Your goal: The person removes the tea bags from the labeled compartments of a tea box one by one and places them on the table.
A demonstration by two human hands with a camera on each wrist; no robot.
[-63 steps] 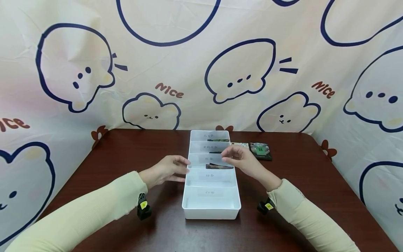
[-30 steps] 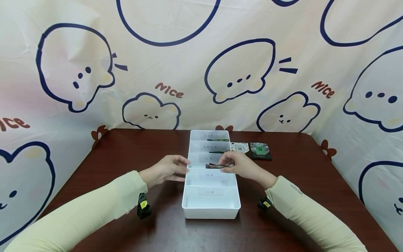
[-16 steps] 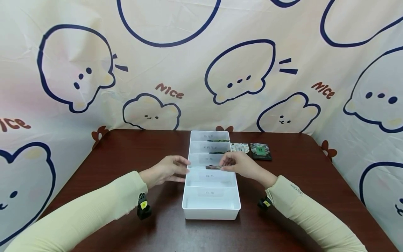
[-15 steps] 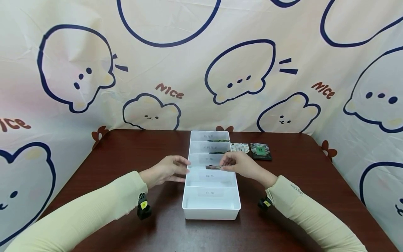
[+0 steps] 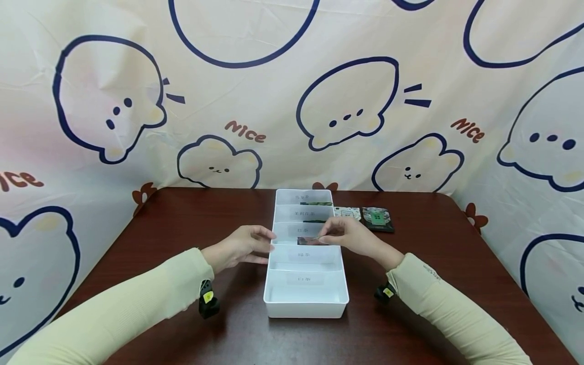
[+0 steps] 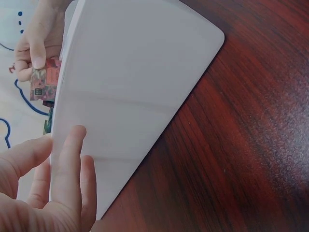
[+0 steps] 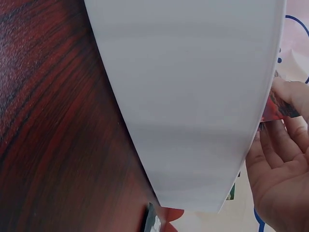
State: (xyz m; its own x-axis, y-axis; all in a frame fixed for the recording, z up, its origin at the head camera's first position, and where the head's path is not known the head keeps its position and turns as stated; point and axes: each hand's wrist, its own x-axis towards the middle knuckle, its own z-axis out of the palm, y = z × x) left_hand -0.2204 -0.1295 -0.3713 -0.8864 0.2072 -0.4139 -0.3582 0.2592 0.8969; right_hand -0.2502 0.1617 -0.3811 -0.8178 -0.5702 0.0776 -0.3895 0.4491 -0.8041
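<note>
Head view, white box: set lengthwise on the brown table and divided into five compartments, with printed labels fixed inside.
Head view, right hand: held over the right rim of the box; the red sachet is pinched between thumb and fingers.
Head view, red sachet: held at the middle compartment, with its printed face partly exposed; how deep its lower edge is set cannot be told.
Head view, left hand: placed at the left wall of the box, with its fingers spread and nothing grasped.
Head view, far compartments: a thin green packet is seen in the farthest, a dark packet in the next.
Head view, table packets: a pale packet is laid just beside the box, partly covered by the right hand; a black-and-green packet is laid just to its right.
Head view, backdrop: printed with blue-outlined animal figures and the word "Nice".
Left wrist view, left fingers: extended along the outer wall and at the rim.
Left wrist view, red sachet: shown above the rim, floral-printed, gripped at its upper edge.
Right wrist view, red sachet: clasped under the thumb; its inner end is hidden by the rim.
</note>
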